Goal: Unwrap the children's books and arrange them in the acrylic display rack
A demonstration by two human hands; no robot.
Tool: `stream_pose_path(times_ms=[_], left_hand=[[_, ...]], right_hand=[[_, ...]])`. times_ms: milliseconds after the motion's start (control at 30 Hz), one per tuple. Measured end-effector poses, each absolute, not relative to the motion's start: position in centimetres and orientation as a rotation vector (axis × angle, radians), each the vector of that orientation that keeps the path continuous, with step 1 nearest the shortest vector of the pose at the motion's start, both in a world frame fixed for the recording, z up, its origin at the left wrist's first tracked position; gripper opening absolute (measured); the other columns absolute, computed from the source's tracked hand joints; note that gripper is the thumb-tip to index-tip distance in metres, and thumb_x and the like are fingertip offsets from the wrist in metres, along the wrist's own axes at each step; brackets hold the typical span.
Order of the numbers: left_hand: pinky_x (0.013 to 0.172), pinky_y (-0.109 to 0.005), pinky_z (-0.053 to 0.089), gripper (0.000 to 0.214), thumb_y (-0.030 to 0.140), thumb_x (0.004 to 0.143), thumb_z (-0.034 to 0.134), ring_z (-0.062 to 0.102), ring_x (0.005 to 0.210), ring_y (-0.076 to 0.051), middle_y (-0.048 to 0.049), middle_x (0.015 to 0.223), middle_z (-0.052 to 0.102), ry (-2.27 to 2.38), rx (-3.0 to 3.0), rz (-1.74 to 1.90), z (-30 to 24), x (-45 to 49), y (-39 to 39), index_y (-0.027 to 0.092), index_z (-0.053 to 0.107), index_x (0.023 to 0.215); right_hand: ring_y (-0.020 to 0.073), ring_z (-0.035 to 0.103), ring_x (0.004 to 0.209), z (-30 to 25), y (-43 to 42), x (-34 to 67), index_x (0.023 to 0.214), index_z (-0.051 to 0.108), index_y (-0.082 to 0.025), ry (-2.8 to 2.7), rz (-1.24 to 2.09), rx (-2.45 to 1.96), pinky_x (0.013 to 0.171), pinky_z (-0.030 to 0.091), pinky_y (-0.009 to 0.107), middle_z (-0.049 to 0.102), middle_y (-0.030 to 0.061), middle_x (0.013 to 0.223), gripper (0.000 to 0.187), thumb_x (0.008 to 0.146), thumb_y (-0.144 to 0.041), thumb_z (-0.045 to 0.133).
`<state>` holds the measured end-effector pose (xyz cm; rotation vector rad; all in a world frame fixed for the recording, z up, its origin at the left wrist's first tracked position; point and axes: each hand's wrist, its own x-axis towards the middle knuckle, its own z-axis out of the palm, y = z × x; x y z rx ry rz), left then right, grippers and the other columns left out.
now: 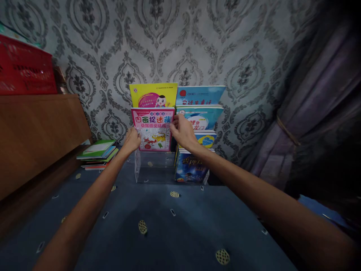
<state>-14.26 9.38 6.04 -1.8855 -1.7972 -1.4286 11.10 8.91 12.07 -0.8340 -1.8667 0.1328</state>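
A pink picture book stands upright in a clear tiered book rack. My left hand is closed at the book's left edge, and my right hand pinches its right edge near the upper corner. Behind it rises a yellow book in the back tier. On the right side of the rack are light blue books, partly covered by my right hand and forearm. A dark blue book leans in the lowest right tier.
To the left lies a stack of books beside a wooden cabinet with a red box on top. Patterned wallpaper is behind the rack. A tied curtain hangs at the right. Under everything spreads a dark blue cloth.
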Motion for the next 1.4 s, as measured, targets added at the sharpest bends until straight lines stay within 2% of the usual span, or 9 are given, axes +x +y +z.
stream_pose_path(times_ms=[133, 300, 467, 667, 933, 1133, 1400], left_hand=[[0.105, -0.053, 0.045, 0.017, 0.013, 0.078, 0.055, 0.06, 0.116, -0.036, -0.0132, 0.098, 0.063, -1.808, -1.892, -1.411, 6.1, -14.3, 9.2, 0.023, 0.052, 0.091], [0.108, -0.054, 0.043, 0.017, 0.014, 0.081, 0.054, 0.057, 0.121, -0.037, -0.0154, 0.107, 0.062, -1.849, -1.874, -1.343, 6.4, -13.8, 8.6, 0.02, 0.052, 0.097], [0.105, -0.056, 0.045, 0.018, 0.015, 0.082, 0.053, 0.059, 0.116, -0.038, -0.0169, 0.108, 0.062, -1.841, -1.87, -1.34, 6.6, -13.3, 8.3, 0.02, 0.051, 0.099], [0.106, -0.052, 0.046, 0.024, 0.011, 0.081, 0.053, 0.06, 0.117, -0.036, -0.015, 0.109, 0.064, -1.814, -1.858, -1.392, 7.0, -12.8, 7.5, 0.02, 0.051, 0.103], [0.099, -0.042, 0.049, 0.025, 0.019, 0.094, 0.046, 0.065, 0.117, -0.034, -0.0184, 0.119, 0.069, -2.14, -1.794, -1.035, 9.3, -11.7, 5.4, 0.017, 0.05, 0.119], [0.095, -0.042, 0.049, 0.026, 0.017, 0.094, 0.047, 0.067, 0.114, -0.035, -0.0186, 0.116, 0.071, -2.167, -1.812, -0.999, 9.7, -11.7, 5.3, 0.017, 0.052, 0.12], [0.094, -0.042, 0.048, 0.023, 0.016, 0.093, 0.048, 0.066, 0.11, -0.035, -0.0153, 0.111, 0.071, -2.057, -1.839, -1.059, 8.8, -13.0, 6.3, 0.02, 0.055, 0.114]], right_hand=[[0.0275, 0.066, 0.083, 11.7, 8.1, 11.5, 0.121, 0.061, -0.016, -1.905, 0.205, -0.79, 0.075, 0.054, 0.044, 0.069, 0.0097, 0.087, 0.036, 0.087, -0.025, 0.051], [0.0264, 0.067, 0.086, 11.4, 6.9, 11.7, 0.134, 0.055, -0.015, -1.883, 0.234, -0.757, 0.072, 0.057, 0.043, 0.071, 0.0117, 0.096, 0.047, 0.088, -0.022, 0.048], [0.0267, 0.068, 0.088, 10.9, 6.5, 11.7, 0.127, 0.059, -0.016, -1.912, 0.227, -0.757, 0.076, 0.058, 0.044, 0.072, 0.0128, 0.1, 0.04, 0.088, -0.022, 0.048], [0.0299, 0.069, 0.096, 10.2, 6.3, 11.4, 0.118, 0.066, -0.013, -2.034, 0.145, -0.844, 0.088, 0.055, 0.047, 0.074, 0.0162, 0.108, 0.035, 0.087, -0.017, 0.051], [0.0262, 0.068, 0.104, 8.7, 6.0, 10.3, 0.126, 0.064, -0.011, -2.165, 0.096, -0.839, 0.096, 0.053, 0.042, 0.071, 0.016, 0.117, 0.041, 0.088, -0.011, 0.05], [0.0248, 0.067, 0.104, 7.9, 6.6, 10.4, 0.125, 0.064, -0.014, -2.154, 0.098, -0.797, 0.095, 0.052, 0.04, 0.071, 0.0132, 0.114, 0.038, 0.089, -0.012, 0.052], [0.0257, 0.066, 0.105, 8.1, 6.6, 10.8, 0.132, 0.059, -0.011, -2.104, 0.129, -0.838, 0.097, 0.052, 0.04, 0.069, 0.0159, 0.117, 0.044, 0.089, -0.014, 0.051]])
